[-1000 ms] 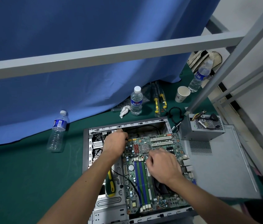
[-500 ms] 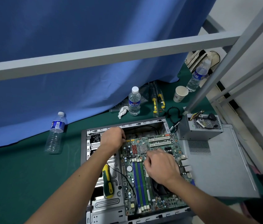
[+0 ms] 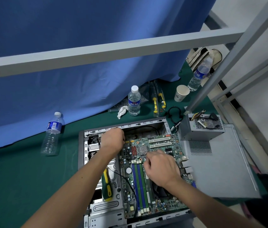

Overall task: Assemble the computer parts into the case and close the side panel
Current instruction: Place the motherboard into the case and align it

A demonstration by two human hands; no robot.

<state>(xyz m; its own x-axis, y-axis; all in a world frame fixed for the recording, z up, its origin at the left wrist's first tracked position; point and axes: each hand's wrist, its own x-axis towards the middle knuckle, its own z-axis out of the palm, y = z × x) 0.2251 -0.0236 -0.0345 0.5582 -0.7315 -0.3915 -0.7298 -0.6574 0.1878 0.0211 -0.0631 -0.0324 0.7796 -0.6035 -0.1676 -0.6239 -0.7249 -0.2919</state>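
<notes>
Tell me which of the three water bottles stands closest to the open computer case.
The capped bottle beside the crumpled white tissue, just behind the case. The others stand farther off: one at the far left, one behind the paper cup.

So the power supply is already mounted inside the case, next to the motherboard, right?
No. In the head view the power supply sits outside the case, on the detached side panel to its right. The motherboard is inside the case.

Matt grey metal case, clear plastic bottle (glossy), green cloth
</notes>
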